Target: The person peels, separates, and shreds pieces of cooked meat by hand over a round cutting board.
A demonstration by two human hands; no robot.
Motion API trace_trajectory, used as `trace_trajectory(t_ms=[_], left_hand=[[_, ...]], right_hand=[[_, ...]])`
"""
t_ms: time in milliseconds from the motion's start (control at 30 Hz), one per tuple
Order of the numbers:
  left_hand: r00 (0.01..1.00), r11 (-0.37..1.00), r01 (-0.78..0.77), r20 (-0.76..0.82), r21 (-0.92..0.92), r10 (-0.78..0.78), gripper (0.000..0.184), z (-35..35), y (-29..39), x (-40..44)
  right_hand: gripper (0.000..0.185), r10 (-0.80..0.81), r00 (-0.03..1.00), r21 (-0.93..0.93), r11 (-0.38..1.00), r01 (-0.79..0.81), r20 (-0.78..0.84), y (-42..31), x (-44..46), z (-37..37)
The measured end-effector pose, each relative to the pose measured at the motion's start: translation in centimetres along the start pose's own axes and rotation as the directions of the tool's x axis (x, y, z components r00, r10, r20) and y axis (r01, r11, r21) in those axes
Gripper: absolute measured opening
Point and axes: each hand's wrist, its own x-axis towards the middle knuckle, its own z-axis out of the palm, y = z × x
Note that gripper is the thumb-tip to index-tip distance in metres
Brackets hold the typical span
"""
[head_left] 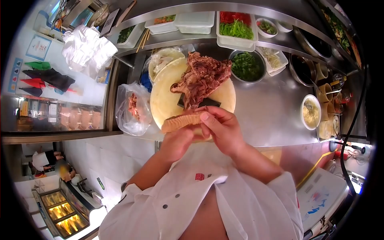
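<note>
Between my two hands is a long, pale brown strip of meat (182, 121) with a ridged surface, held just above the near edge of a round, cream-coloured chopping board (162, 96). My left hand (179, 141) is closed around it from below. The thumb and fingers of my right hand (222, 127) pinch its right end. Beyond my hands, a large heap of dark brown cooked meat (204, 76) lies on the board. A flat dark object (212, 103), perhaps a cleaver blade, shows partly under that heap.
Left of the board lies a clear plastic bag (124, 116) with reddish meat inside. Behind it are a bowl of chopped greens (248, 66) and a tub of sliced peppers (236, 30). A white bowl of yellowish paste (311, 112) stands right. A steel shelf (224, 6) overhangs the back.
</note>
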Motion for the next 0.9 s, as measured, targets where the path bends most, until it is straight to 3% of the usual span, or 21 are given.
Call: trace_trajectory(t_ms=[67,100,167,233,333,367,467,567,667,767,867,900], left_hand=[[0.934,0.94,0.296,0.157,0.17,-0.322,0.046,-1.8,0.6,-1.3],[0.895,0.895,0.344,0.19,0.284,-0.404,0.04,-1.9,1.1,-1.6],[0.915,0.815,0.387,-0.073,0.431,-0.396,0.036,-2.1,2.6,-2.0],[0.995,0.855,0.054,-0.097,0.517,-0.005,0.027,-2.3,2.5,-1.7],[0.917,0.497,-0.362,0.206,0.789,0.342,0.028,-0.5,3.9,1.8],[0.983,0.808,-0.179,0.06,0.561,0.176,0.028,1.0,3.9,1.4],[0.999,0.926,-0.035,-0.005,0.375,0.04,0.024,0.5,3.5,1.7],[0.979,0.883,-0.162,-0.04,0.44,0.2,0.019,-0.5,1.4,1.7],[0.941,0.893,-0.194,-0.182,0.405,0.287,0.019,0.5,1.3,2.3],[0.893,0.851,-0.188,-0.276,0.491,0.356,0.023,1.5,1.3,2.4],[0.76,0.441,-0.426,0.048,0.79,0.648,0.028,-0.4,-0.1,3.5],[0.752,0.422,-0.44,0.068,0.793,0.656,0.029,-0.3,0.0,3.5]], right_hand=[[0.023,-0.094,0.995,-0.267,0.96,0.08,-0.038,-1.8,0.1,0.3],[0.022,-0.202,0.979,-0.397,0.897,0.196,0.027,-2.1,0.5,-0.1],[0.022,-0.369,0.908,-0.603,0.685,0.409,0.197,-2.6,1.1,-1.1],[0.021,-0.244,0.931,-0.684,0.632,0.366,0.272,-4.1,1.6,-1.5],[0.021,-0.125,0.929,-0.704,0.62,0.347,0.348,-5.2,2.5,-1.4],[0.021,-0.098,0.925,-0.695,0.632,0.344,0.368,-5.3,2.7,-1.3],[0.018,-0.085,0.946,-0.542,0.802,0.251,0.313,-5.4,2.9,-1.1],[0.024,-0.189,0.953,-0.541,0.789,0.291,0.237,-4.1,2.6,-1.0],[0.024,-0.26,0.965,-0.452,0.859,0.24,0.019,-2.7,1.6,-0.1],[0.022,-0.241,0.971,-0.653,0.736,0.178,-0.007,-3.8,0.2,1.5],[0.019,-0.305,0.952,-0.629,0.745,0.221,-0.027,-3.9,-0.3,2.4],[0.019,-0.311,0.95,-0.634,0.741,0.221,-0.032,-3.9,-0.4,2.4]])
